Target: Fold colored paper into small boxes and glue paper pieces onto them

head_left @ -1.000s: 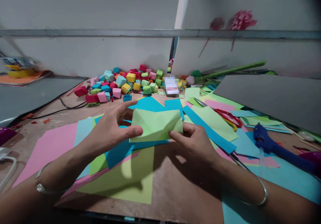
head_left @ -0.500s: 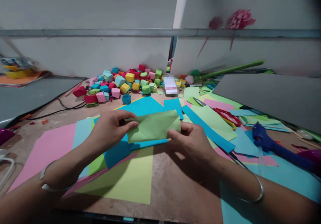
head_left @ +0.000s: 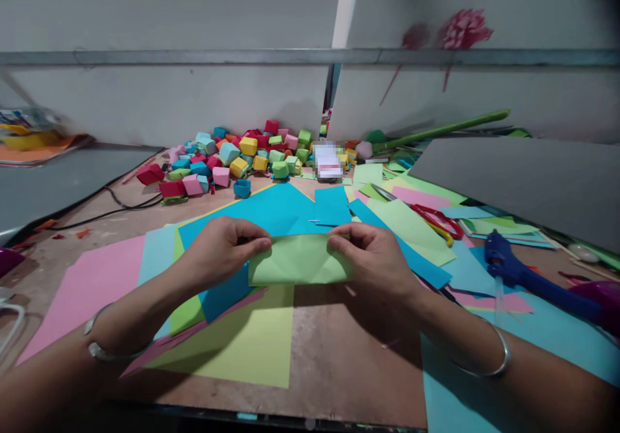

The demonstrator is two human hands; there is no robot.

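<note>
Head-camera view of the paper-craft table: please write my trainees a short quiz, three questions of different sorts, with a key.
1. True or false: the left hand and the right hand both hold the creased light-green paper sheet.

2. Which of these lies to the right of the scissors with red-and-yellow handles?
A) a wooden mallet
B) a blue plastic glue gun
C) a yellow tape measure

3. Short answer: where does the pile of small, multicoloured folded boxes lie relative to the creased light-green paper sheet?

Key: 1. True. 2. B. 3. Farther back on the brown table, mostly to the left.
</note>
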